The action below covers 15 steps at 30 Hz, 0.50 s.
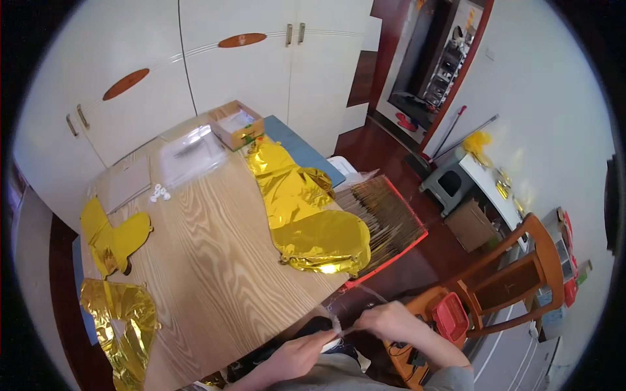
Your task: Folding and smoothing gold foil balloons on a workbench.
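Observation:
Beyond the table's near edge, my left hand point(301, 354) pinches a thin, clear plastic strip point(336, 323), which looks like a ribbon or film. My right hand point(386, 322) is closed a little to the right, and the strip seems to run to its fingertips. On the table's right side lie shiny flat gold foil balloons point(319, 238), overlapping toward the back. Another matte gold foil piece point(116, 236) and a crinkled gold foil piece point(120, 326) lie along the left edge.
The wooden table point(208, 260) carries clear plastic bags point(190, 156), small white rolls point(159, 193) and an open cardboard box point(236, 124). Right of it stands a red-edged box point(385, 221) packed with thin sheets. A wooden chair point(515, 274) holds a red basket point(450, 314).

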Motion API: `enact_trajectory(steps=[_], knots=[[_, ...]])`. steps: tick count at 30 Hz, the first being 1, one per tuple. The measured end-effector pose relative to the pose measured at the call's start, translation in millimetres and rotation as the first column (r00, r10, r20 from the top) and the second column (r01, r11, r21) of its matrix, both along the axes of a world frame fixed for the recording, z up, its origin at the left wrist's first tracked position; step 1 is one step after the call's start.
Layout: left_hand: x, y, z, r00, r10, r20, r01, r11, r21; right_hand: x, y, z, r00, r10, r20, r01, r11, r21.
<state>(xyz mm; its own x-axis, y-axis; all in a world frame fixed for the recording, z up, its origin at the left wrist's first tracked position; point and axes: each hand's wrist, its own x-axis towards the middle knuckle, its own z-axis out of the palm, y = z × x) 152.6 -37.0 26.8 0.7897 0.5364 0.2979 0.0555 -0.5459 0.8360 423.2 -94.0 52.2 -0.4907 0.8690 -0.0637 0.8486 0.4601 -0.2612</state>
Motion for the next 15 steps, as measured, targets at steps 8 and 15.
enact_trajectory(steps=[8,15], knots=[[-11.8,1.2,-21.9,0.995,0.091,0.048,-0.093,0.995,0.044,151.4,44.7,-37.0,0.937,-0.344,0.060,0.266,0.815,0.514],[-25.4,-4.5,-29.2,0.987,0.161,0.030,-0.162,0.986,0.046,181.3,92.4,-85.3,0.918,-0.392,0.068,0.262,0.725,0.637]])
